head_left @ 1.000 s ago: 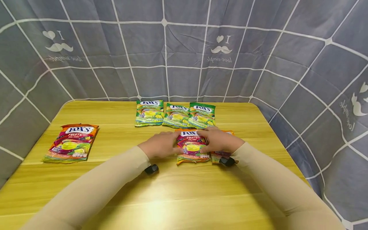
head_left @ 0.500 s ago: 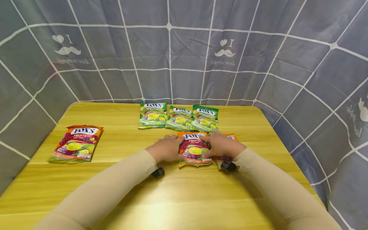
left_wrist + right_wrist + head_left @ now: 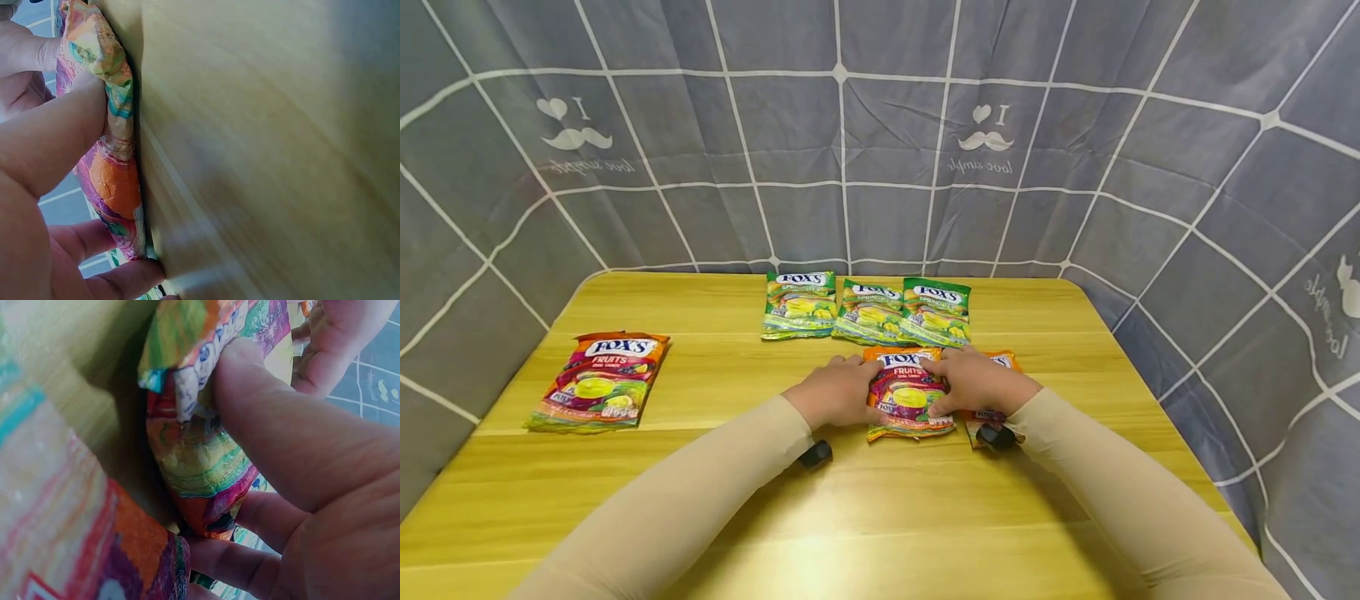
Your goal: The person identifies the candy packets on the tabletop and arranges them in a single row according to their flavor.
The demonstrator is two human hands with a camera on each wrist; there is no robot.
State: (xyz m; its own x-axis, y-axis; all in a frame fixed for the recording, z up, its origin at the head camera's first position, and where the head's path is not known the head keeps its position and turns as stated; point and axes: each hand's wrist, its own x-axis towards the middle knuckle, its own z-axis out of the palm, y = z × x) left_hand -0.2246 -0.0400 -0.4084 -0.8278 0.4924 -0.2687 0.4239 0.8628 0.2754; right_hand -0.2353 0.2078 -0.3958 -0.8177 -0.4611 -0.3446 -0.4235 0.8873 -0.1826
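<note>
A red and orange bag of Fox's Fruits candy (image 3: 910,398) lies flat on the table between the hands. My left hand (image 3: 841,390) grips its left side; in the left wrist view the thumb (image 3: 69,128) presses the bag's edge, with fingers at the far end. On the right side my right hand (image 3: 977,383) holds the same bag, thumb (image 3: 262,394) on its edge and fingers further along. A second Fruits bag (image 3: 1006,362) lies partly hidden beneath the right hand and wrist. Just behind, several centimetres or less away, is a green Springtea bag (image 3: 936,312).
Two more green bags, the left one (image 3: 800,307) and the middle one (image 3: 869,313), complete a row at the back of the wooden table (image 3: 880,517). Another Fruits bag (image 3: 598,382) lies at the left. A grey checked curtain (image 3: 895,125) surrounds the back and sides.
The head view has shifted slightly. Both hands stay at the sides of the middle Fruits bag, which hardly moves; the other bags keep their places.
</note>
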